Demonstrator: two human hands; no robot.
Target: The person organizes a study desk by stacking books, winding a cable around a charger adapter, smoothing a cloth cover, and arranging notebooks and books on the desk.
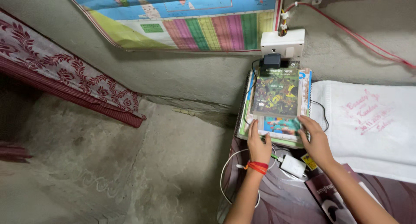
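Books (pixel 275 103) sit in a small pile at the back of the surface (pixel 281 202), right up against the grey wall. A green book (pixel 276 93) with a busy picture on its cover lies on top. Under it I see a book with a blue picture and some thin ones with wire rings down the side.

My left hand (pixel 258 145) rests flat on the near left corner of the pile, fingers spread a little. It has a red thread around the wrist. My right hand (pixel 316 141) is on the near right corner, fingers stretched out and touching the edge. Neither hand is pinching or lifting anything. They just press on the two near corners.

I think the pile is nearly neat. The top book sits almost straight, and the lower ones peek out a little at the front and sides. So the stacking looks done, and what is left looks like squaring the edges.

A white charger block (pixel 293 165) and its white cable (pixel 227 172) lie just below my hands. A dark book (pixel 330 193) lies near my right arm, apart from the pile. A white cloth (pixel 368 124) with pink writing is spread to the right. A black plug (pixel 271 60) sits in a white socket box (pixel 282 43) on the wall above, under a bright map (pixel 182 16).
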